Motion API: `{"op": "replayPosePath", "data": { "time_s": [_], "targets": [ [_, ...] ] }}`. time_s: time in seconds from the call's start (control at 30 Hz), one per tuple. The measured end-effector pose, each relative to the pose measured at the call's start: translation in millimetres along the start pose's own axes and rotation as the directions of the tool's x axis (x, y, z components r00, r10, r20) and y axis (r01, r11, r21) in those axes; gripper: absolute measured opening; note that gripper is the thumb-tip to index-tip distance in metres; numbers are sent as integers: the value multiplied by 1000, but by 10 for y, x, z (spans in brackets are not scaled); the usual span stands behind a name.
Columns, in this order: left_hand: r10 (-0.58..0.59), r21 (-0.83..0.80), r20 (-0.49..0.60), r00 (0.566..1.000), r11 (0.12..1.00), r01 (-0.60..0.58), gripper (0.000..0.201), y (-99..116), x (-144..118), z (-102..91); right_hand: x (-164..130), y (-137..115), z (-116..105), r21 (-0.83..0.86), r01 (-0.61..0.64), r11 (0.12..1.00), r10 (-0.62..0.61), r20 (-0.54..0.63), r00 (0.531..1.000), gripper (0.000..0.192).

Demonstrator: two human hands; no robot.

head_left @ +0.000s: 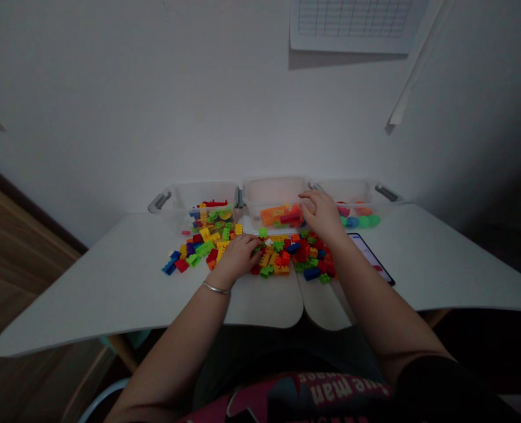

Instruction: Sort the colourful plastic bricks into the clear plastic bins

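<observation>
A person seated at a pale, smooth table (110,276) sorts through a spread of small studded plastic bricks (282,255) in red, yellow, green and blue. At far left stands a clear plastic bin (185,200) with a grey handle, holding yellow, green and red pieces. The left hand (238,255), a thin metal bracelet (215,288) on its wrist, rests palm down on the near-left part of the pile, fingers curled over bricks; whether it pinches one cannot be told. The bricks run in a band from left to right, mostly to the right of that hand. The right hand (322,214) reaches farther, over the rim of the middle bin (271,191), fingers bent at the orange and red pieces (282,215) inside; its hold is hidden. A third bin (361,194) holds rounded green and pink shapes. A phone (372,258) lies flat at right.
</observation>
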State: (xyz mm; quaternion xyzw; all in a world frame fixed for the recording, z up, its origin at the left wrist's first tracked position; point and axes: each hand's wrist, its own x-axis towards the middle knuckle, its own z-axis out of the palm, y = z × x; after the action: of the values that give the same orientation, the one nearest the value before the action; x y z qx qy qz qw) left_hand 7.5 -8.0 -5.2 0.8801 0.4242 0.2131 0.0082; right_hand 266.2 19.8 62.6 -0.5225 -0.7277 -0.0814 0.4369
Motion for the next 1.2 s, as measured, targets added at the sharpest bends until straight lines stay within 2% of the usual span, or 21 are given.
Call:
{"op": "replayPosePath", "data": {
  "time_s": [0.1, 0.17, 0.27, 0.37, 0.53, 0.63, 0.8, 1.07, 1.2],
  "targets": [
    [6, -7, 0, 1000, 1000, -6, 24, 7, -7, -9, -126, -56, -59, 41, 13, 999, -9, -83, 996, 28],
    [6, -11, -1, 1000, 1000, -6, 24, 15, -9, -11, -237, -98, -76, 64, 16, 998, -12, -67, 998, 24],
    [-3, -14, -6, 1000, 1000, 3, 24, 34, -8, -13, -437, -132, -47, 113, 37, 993, -48, 89, 995, 19],
    [-1, -15, -14, 1000, 1000, 1, 24, 46, -6, -11, -638, -122, 27, 79, 68, 995, -86, 253, 964, 16],
    [4, -22, -21, 1000, 1000, -4, 24, 20, -3, 17, -822, -61, 136, 25, 158, 987, -157, 368, 916, 27],
    [-7, -33, -18, 1000, 999, 6, 23, 0, -1, 35, -840, -36, 163, 44, 151, 988, -156, 372, 915, 32],
    [4, -30, -32, 999, 1000, -5, 23, -5, 0, 49, -855, -16, 149, 2, 117, 993, -113, 280, 953, 31],
    [1, -37, -27, 1000, 999, -2, 23, -45, 17, 97, -889, 47, 241, -61, 80, 995, -52, 363, 930, 32],
    [5, -39, -28, 1000, 999, -6, 23, -59, 18, 107, -881, 44, 293, -27, 23, 999, -12, 331, 944, 27]
  ]
}}
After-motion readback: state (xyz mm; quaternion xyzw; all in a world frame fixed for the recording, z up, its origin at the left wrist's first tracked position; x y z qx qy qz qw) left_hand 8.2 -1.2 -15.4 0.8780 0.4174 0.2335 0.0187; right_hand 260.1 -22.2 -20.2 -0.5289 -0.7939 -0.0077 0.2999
